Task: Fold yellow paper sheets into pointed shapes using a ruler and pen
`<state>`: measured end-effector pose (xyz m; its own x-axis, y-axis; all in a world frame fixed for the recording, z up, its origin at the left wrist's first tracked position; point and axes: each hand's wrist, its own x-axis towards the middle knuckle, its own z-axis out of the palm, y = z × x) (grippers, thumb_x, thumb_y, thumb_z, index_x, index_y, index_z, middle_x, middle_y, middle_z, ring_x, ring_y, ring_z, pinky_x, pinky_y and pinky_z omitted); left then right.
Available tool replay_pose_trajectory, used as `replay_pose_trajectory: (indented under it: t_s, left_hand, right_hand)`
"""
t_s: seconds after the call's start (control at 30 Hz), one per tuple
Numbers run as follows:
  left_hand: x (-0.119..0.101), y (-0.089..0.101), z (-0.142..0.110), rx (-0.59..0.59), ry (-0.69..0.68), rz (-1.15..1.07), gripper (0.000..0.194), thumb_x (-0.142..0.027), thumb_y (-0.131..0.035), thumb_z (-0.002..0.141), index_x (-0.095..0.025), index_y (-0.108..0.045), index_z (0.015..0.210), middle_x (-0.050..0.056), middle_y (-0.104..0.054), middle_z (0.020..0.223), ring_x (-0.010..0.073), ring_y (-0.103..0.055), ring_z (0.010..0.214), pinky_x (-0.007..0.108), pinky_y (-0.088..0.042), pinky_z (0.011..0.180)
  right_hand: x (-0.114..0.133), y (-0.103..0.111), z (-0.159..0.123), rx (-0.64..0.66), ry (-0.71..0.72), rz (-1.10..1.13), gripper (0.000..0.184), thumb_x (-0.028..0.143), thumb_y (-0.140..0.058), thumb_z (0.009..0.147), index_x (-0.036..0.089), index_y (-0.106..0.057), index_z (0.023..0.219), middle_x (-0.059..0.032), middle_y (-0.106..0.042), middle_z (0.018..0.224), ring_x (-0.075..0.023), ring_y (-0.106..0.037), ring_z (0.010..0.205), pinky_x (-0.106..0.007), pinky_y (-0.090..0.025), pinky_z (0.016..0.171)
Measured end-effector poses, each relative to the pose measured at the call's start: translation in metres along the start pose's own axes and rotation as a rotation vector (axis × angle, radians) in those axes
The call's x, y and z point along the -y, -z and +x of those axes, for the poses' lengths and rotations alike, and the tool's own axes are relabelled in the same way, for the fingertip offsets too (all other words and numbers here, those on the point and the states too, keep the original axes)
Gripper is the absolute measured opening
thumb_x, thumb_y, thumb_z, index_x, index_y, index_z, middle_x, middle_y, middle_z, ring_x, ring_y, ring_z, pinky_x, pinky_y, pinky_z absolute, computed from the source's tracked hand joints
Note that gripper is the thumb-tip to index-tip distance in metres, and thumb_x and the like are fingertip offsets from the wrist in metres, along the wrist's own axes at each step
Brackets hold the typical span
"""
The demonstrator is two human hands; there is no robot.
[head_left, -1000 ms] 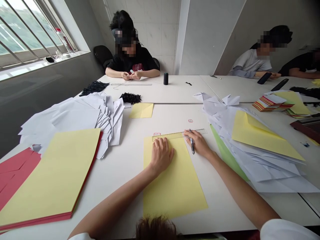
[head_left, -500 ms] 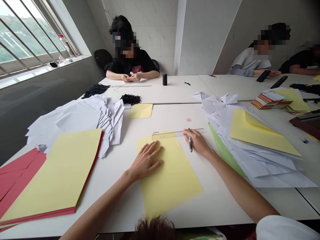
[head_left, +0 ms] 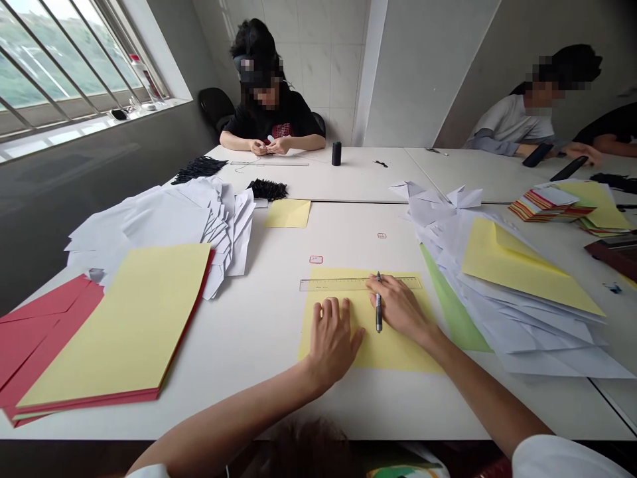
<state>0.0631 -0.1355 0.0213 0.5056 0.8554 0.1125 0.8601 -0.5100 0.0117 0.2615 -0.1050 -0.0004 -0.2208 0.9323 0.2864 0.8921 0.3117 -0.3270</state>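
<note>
A yellow sheet of paper [head_left: 398, 355] lies crosswise on the table in front of me. My left hand [head_left: 331, 345] rests palm down on its left part, fingers apart and holding nothing. In my right hand [head_left: 402, 307] is a grey-and-black pen [head_left: 379, 315], pointing away from me and held by the fingers. Those same fingertips touch a clear ruler [head_left: 333, 285], which lies along the sheet's far edge and sticks out past its left side. How the fingers grip beneath the pen is hidden.
Left are stacked yellow and red sheets [head_left: 124, 325] and a white paper pile [head_left: 159, 222]. Another white pile [head_left: 527, 325] with a yellow folded paper [head_left: 512, 259] stands right, beside a green sheet [head_left: 458, 318]. A person [head_left: 271, 123] sits opposite, near a black spool [head_left: 336, 154].
The yellow sheet has turned from lengthwise to crosswise and shifted right. My left hand has moved right with it. The ruler has shifted slightly, and the pen stays in my right hand.
</note>
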Motion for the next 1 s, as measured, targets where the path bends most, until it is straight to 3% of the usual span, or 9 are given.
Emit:
replay_pose_trajectory:
  t_s: [0.23, 0.4, 0.5, 0.67, 1.0]
  left_hand:
    - [-0.014, 0.000, 0.006, 0.016, -0.049, 0.127, 0.054, -0.044, -0.049, 0.097, -0.006, -0.058, 0.134, 0.016, -0.062, 0.106, 0.0317, -0.056, 0.102, 0.048, -0.040, 0.100]
    - [-0.005, 0.007, 0.009, 0.027, -0.056, 0.025, 0.051, -0.044, -0.047, 0.097, -0.009, -0.060, 0.132, 0.016, -0.061, 0.103, 0.0317, -0.057, 0.100, 0.050, -0.040, 0.100]
    - [0.006, 0.007, 0.012, -0.004, -0.065, -0.044, 0.051, -0.044, -0.045, 0.098, -0.011, -0.059, 0.132, 0.019, -0.060, 0.114, 0.0341, -0.055, 0.109, 0.051, -0.042, 0.099]
    - [0.019, -0.008, 0.019, -0.072, -0.068, -0.070, 0.060, -0.047, -0.044, 0.098, -0.008, -0.049, 0.144, 0.027, -0.044, 0.147, 0.0425, -0.042, 0.134, 0.054, -0.039, 0.105]
    - [0.029, -0.030, 0.023, -0.103, -0.068, -0.116, 0.067, -0.052, -0.044, 0.097, -0.008, -0.045, 0.147, 0.028, -0.039, 0.152, 0.0438, -0.036, 0.143, 0.058, -0.033, 0.113]
  right_hand:
    - [-0.010, -0.001, -0.010, -0.046, -0.049, -0.018, 0.024, 0.019, -0.047, 0.095, 0.021, -0.064, 0.111, -0.0144, -0.068, 0.126, -0.0291, -0.061, 0.120, -0.045, -0.052, 0.097]
    - [-0.021, -0.001, -0.009, -0.057, -0.009, 0.006, 0.025, 0.020, -0.045, 0.097, 0.021, -0.063, 0.114, -0.0144, -0.065, 0.132, -0.0285, -0.058, 0.128, -0.046, -0.050, 0.104]
    - [-0.017, -0.002, -0.010, -0.109, 0.009, 0.013, 0.027, 0.021, -0.045, 0.097, 0.020, -0.063, 0.118, -0.0161, -0.064, 0.133, -0.0293, -0.055, 0.132, -0.047, -0.049, 0.107]
    - [-0.006, -0.005, -0.012, -0.145, 0.021, 0.006, 0.024, 0.021, -0.048, 0.096, 0.023, -0.065, 0.113, -0.0144, -0.067, 0.127, -0.0297, -0.061, 0.121, -0.048, -0.052, 0.100]
    - [-0.012, -0.021, -0.011, -0.187, 0.020, 0.042, 0.025, 0.017, -0.051, 0.095, 0.023, -0.064, 0.116, -0.0138, -0.065, 0.134, -0.0286, -0.058, 0.129, -0.049, -0.053, 0.104]
